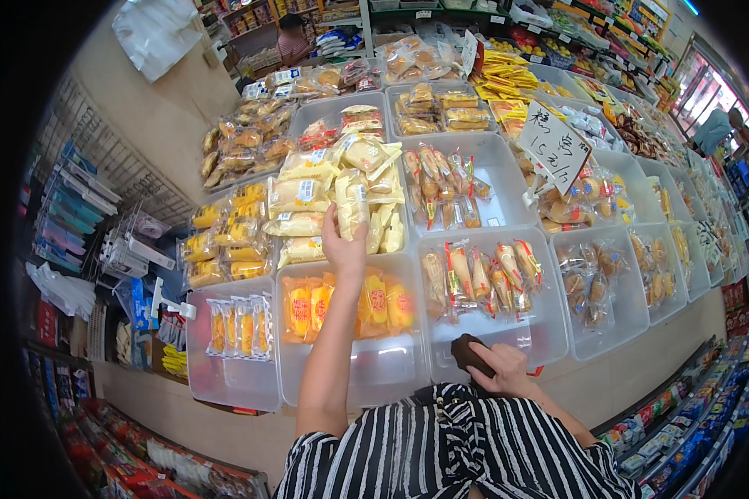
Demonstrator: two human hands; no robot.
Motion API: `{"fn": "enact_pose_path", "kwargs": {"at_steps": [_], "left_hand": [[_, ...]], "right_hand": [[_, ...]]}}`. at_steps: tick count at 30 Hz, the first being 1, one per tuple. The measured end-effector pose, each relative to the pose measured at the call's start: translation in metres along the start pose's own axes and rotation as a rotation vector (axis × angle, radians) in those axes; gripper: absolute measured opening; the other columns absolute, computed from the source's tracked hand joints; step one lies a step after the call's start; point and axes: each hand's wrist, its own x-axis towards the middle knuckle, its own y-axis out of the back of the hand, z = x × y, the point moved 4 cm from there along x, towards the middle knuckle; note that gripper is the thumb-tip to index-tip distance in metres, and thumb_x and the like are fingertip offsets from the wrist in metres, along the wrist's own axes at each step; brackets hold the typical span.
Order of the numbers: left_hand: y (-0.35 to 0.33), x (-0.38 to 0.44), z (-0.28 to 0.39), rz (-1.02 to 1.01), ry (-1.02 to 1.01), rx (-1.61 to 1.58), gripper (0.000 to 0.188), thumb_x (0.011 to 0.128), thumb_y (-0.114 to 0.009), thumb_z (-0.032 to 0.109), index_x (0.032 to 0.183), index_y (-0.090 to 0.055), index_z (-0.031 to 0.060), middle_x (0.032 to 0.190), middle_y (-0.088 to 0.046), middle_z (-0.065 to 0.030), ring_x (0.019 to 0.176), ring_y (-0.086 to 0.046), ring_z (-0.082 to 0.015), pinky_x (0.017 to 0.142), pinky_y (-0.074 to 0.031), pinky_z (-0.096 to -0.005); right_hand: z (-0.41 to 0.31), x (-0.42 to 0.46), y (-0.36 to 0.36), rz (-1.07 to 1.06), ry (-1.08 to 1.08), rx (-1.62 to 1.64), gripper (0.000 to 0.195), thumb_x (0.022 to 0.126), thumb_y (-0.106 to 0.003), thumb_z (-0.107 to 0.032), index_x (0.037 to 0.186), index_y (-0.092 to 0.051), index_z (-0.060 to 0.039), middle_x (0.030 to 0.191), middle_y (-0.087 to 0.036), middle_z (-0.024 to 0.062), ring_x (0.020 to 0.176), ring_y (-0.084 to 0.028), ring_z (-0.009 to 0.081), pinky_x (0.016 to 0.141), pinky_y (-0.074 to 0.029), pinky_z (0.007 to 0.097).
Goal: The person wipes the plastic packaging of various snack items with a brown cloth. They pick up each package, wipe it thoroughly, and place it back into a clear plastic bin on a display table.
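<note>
My left hand [344, 240] reaches over the front bins and has its fingers around a cream-coloured packaged bread [352, 198]. That packet stands on end against a pile of similar cream packets [299, 194] in the second-row bin. Below my left forearm, a plastic bin [387, 358] holds orange-wrapped cakes [376, 298]. Close to my body, my right hand [505, 369] grips a dark brown cloth [468, 354]. It is at the front edge of a clear bin [440, 337] with long wrapped pastries [484, 277].
Around these stand more bins of packaged bread [228, 234]. A handwritten price sign [554, 146] rises from a clip at right. Shelves of packets [674, 411] line the lower right. One person [294, 40] is at the back, another [714, 130] at far right.
</note>
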Motion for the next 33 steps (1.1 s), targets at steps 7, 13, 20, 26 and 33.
{"fn": "enact_pose_path", "kwargs": {"at_steps": [7, 13, 20, 26, 33], "left_hand": [[0.012, -0.023, 0.02, -0.289, 0.588, -0.975, 0.052, 0.088, -0.065, 0.013, 0.136, -0.046, 0.0042, 0.128, -0.057, -0.01, 0.113, -0.057, -0.0245, 0.095, -0.049, -0.04], [-0.009, -0.048, 0.009, -0.526, 0.78, -1.336, 0.046, 0.093, -0.062, 0.022, 0.133, -0.05, 0.0054, 0.136, -0.053, -0.0102, 0.123, -0.051, -0.0279, 0.107, -0.038, -0.048], [-0.005, -0.057, -0.009, -0.697, 0.764, -1.24, 0.049, 0.097, -0.056, 0.025, 0.139, -0.043, 0.0037, 0.137, -0.052, -0.0128, 0.122, -0.051, -0.0279, 0.106, -0.04, -0.0471], [-0.01, -0.074, 0.002, -0.872, 0.796, -1.041, 0.052, 0.098, -0.053, 0.031, 0.142, -0.041, 0.0058, 0.139, -0.051, -0.0112, 0.124, -0.05, -0.0285, 0.104, -0.041, -0.0455], [-0.007, -0.087, -0.011, -0.905, 0.806, -1.032, 0.053, 0.098, -0.053, 0.031, 0.142, -0.041, 0.0058, 0.14, -0.05, -0.0114, 0.125, -0.05, -0.0291, 0.105, -0.041, -0.0459]], "right_hand": [[-0.002, 0.0, -0.002, 0.018, -0.007, 0.01, 0.044, 0.073, -0.077, -0.028, 0.112, -0.065, -0.0113, 0.068, -0.053, 0.0061, 0.058, -0.056, 0.0237, 0.052, -0.044, 0.036], [-0.001, -0.001, 0.005, -0.026, -0.098, 0.052, 0.039, 0.078, -0.072, -0.032, 0.111, -0.065, -0.0118, 0.077, -0.064, 0.0083, 0.067, -0.063, 0.0272, 0.059, -0.049, 0.0374], [0.074, -0.022, 0.14, 0.206, -0.591, 0.491, 0.046, 0.084, -0.071, -0.026, 0.122, -0.062, -0.0043, 0.12, -0.066, 0.0116, 0.111, -0.061, 0.0202, 0.097, -0.046, 0.0335], [0.166, -0.161, 0.444, 0.961, -0.958, -0.235, 0.05, 0.072, -0.071, -0.025, 0.117, -0.063, -0.0037, 0.105, -0.069, 0.0145, 0.095, -0.065, 0.0223, 0.083, -0.052, 0.0353], [0.039, -0.31, 0.638, 1.489, -1.621, -0.83, 0.065, 0.074, -0.059, -0.037, 0.128, -0.055, -0.0023, 0.128, -0.058, 0.0236, 0.121, -0.055, 0.0384, 0.101, -0.043, 0.0435]]}}
